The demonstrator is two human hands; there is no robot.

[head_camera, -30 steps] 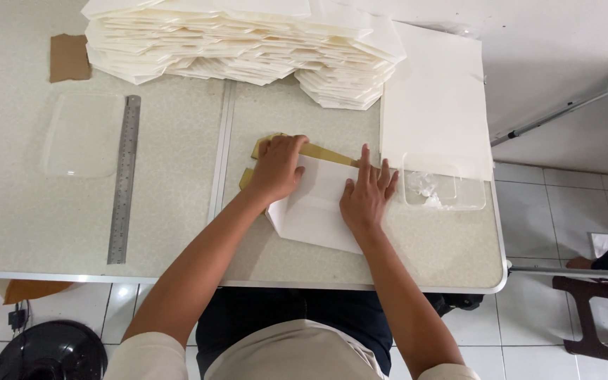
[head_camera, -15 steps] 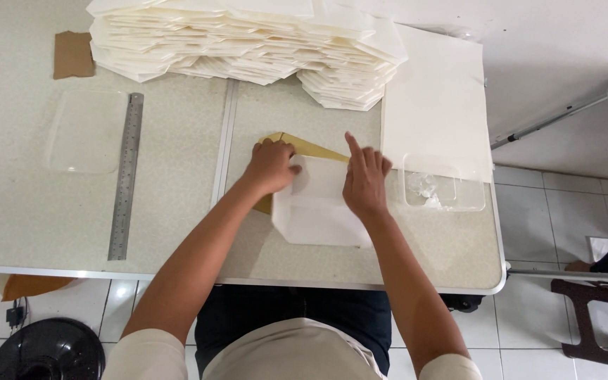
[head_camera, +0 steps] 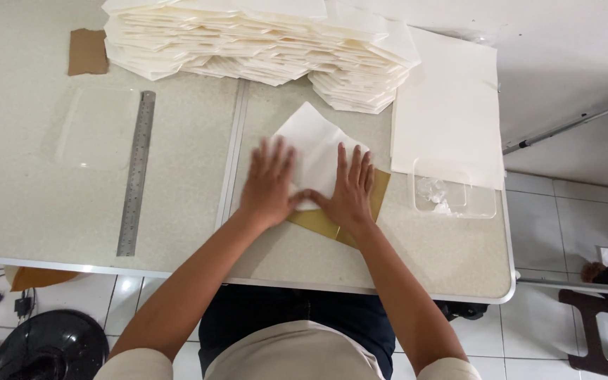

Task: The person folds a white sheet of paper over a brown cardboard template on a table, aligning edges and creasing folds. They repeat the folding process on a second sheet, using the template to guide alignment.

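White folded paper [head_camera: 316, 144] lies under both hands near the middle of the table [head_camera: 29, 211], with its pointed corner directed away from the person toward the stack at the far edge; its long axis runs roughly from the person's side to the far side, tilted slightly left. Left hand [head_camera: 269, 184] is flat and fully open, fingers spread, palm pressing on the near left part of the sheet; it grips nothing and appears blurred. Right hand [head_camera: 350, 188] is likewise flat and open, fingers extended, pressing the near right part of the sheet, thumb meeting the left thumb. Beneath the paper sits a tan template [head_camera: 332, 224], its corner protruding toward the person and to the right. Just right of the right hand stands a clear plastic tray [head_camera: 453, 197] holding small white scraps, resting partly on a large white sheet [head_camera: 452, 98]. Across the far edge lies a tall stack of folded cream paper pieces [head_camera: 248, 42]. Left of the hands lie a steel ruler [head_camera: 136, 172], a clear square plate [head_camera: 96, 127] and a brown cardboard piece [head_camera: 87, 51].
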